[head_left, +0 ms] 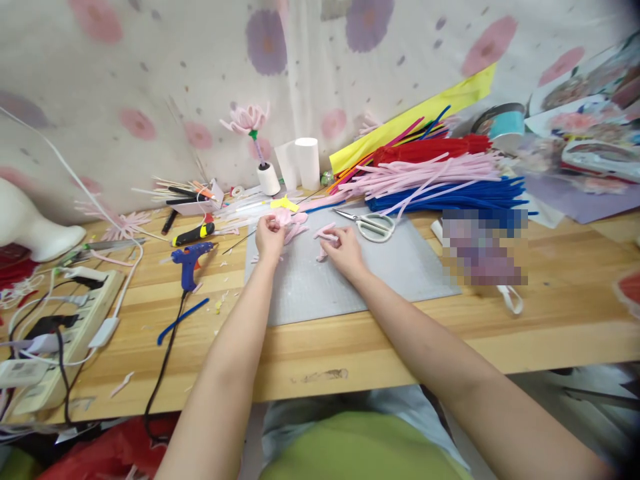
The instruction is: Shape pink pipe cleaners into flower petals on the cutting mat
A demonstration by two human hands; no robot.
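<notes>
My left hand [271,239] is over the left part of a grey mat [320,293], its fingers closed on a pale pink pipe-cleaner flower [284,217] with looped petals. Some of the flower is hidden behind the fingers. To its right, my right hand [345,251] pinches a bent pink pipe-cleaner piece [326,233] just above the mat. The two hands are apart. Scissors [373,225] with pale handles lie beyond my right hand, at the mat's far edge. A small yellow piece [285,205] is just behind the flower.
Left stand a blue glue gun [190,263] with a trailing cord, a blue pipe cleaner [183,321] and a power strip [75,347]. Behind, a finished pink flower [249,121] rises from a white spool [269,180]. Pink [425,175], red and blue pipe-cleaner bundles lie back right.
</notes>
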